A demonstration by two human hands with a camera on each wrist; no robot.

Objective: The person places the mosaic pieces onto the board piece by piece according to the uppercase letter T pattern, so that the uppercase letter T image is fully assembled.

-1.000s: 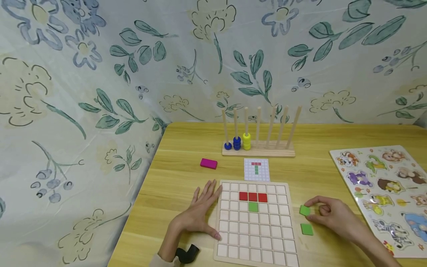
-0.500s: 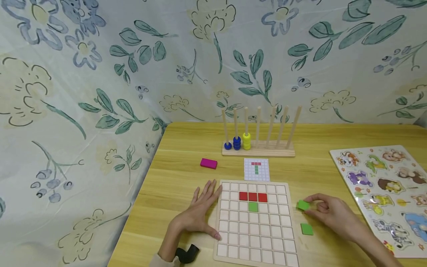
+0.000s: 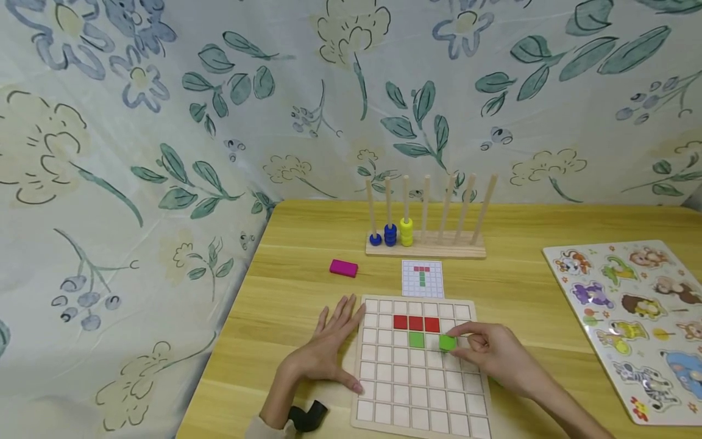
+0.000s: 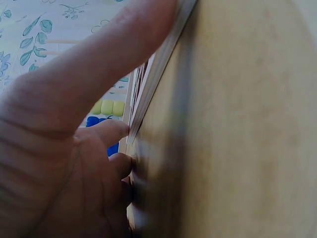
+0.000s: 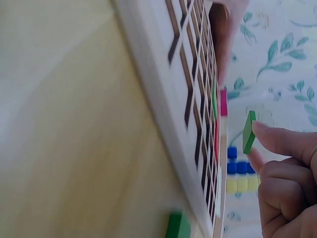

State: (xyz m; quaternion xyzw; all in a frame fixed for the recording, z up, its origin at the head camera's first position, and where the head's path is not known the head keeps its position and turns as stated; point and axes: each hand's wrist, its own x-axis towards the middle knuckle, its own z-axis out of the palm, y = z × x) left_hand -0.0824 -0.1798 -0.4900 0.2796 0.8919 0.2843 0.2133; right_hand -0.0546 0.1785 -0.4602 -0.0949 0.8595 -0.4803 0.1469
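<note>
A wooden grid board (image 3: 384,386) lies on the table, with three red tiles (image 3: 415,324) in a row and one green tile (image 3: 416,340) under the middle one. Thumb and forefinger of my right hand (image 3: 501,356) pinch another green tile (image 3: 447,342) over the board's right half; the right wrist view has this pinched tile (image 5: 249,132) raised above the board. My left hand (image 3: 325,350) rests at the board's left edge, fingers spread, thumb touching the rim. A further green tile (image 5: 178,226) lies on the table beside the board, mostly hidden by the right hand in the head view.
Behind the board lies a pattern card (image 3: 421,279) with a red and green T. Farther back stands a wooden peg rack (image 3: 425,247) with blue and yellow beads. A magenta block (image 3: 343,268) is at left, an animal puzzle board (image 3: 631,329) at right, a black object (image 3: 308,417) near the left wrist.
The right hand has picked up a green tile from the table right of the board and carried it left over the grid. The left hand has stayed in place.
</note>
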